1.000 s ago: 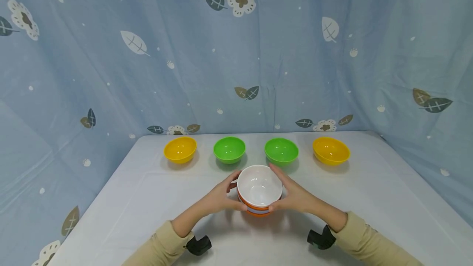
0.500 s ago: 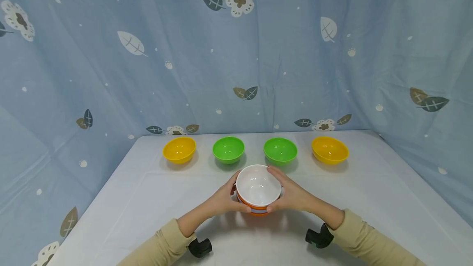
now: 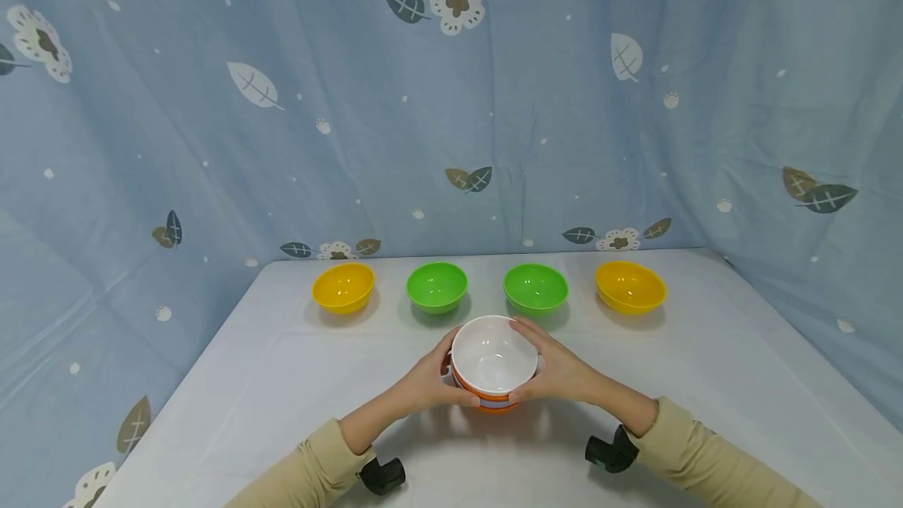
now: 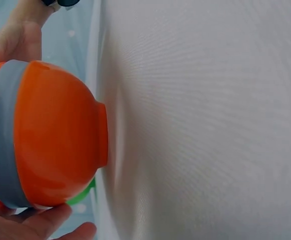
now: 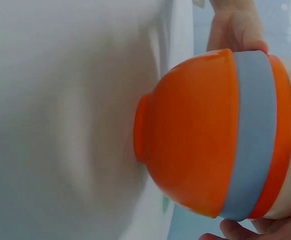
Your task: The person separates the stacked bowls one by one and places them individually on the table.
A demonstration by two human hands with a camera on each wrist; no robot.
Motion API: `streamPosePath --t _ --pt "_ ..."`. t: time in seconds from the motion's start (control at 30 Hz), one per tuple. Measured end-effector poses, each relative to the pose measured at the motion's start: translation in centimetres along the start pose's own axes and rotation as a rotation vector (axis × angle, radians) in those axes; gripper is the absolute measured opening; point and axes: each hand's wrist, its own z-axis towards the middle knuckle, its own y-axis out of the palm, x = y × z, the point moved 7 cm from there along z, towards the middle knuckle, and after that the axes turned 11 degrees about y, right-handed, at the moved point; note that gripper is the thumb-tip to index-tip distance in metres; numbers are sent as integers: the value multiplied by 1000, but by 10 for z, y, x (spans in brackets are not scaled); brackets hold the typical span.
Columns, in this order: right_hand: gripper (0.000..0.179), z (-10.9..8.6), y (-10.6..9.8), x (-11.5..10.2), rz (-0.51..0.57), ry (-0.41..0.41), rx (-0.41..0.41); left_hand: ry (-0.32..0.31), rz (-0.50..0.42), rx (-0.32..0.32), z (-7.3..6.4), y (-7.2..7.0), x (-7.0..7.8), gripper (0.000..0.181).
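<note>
A nested stack of bowls stands upright between both hands near the middle of the table. On top is a white bowl (image 3: pixel 494 355), its hollow facing up with nothing inside. Below its rim come the band of an orange bowl (image 5: pixel 280 145), then a grey-blue bowl (image 5: pixel 255 135), with another orange bowl (image 4: pixel 60 135) lowest. The left hand (image 3: pixel 429 382) grips the stack's left side, thumb at the near side. Opposite it, the right hand (image 3: pixel 560 375) grips the right side, fingertips by the white rim. Whether the lowest foot touches the table is unclear.
Along the table's (image 3: pixel 282 382) back edge stand a yellow bowl (image 3: pixel 343 288), a green bowl (image 3: pixel 436 287), a second green bowl (image 3: pixel 535 288) and a second yellow bowl (image 3: pixel 630 287). A blue patterned curtain (image 3: pixel 395 116) hangs behind. Black devices (image 3: pixel 383 477) sit at both wrists.
The left hand has closed in on the stack, its thumb and fingers now nearer round the side. The right fingertips shifted slightly at the rim. The stack and back bowls look unmoved.
</note>
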Motion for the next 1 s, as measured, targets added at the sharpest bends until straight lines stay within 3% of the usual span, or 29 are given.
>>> streamPosePath --t 0.33,1.0 --pt "104 -6 -17 -11 -18 48 33 -8 -3 7 -1 2 -4 105" --pt "105 -27 -60 -6 -60 168 98 -32 -3 -16 -1 2 -4 106"
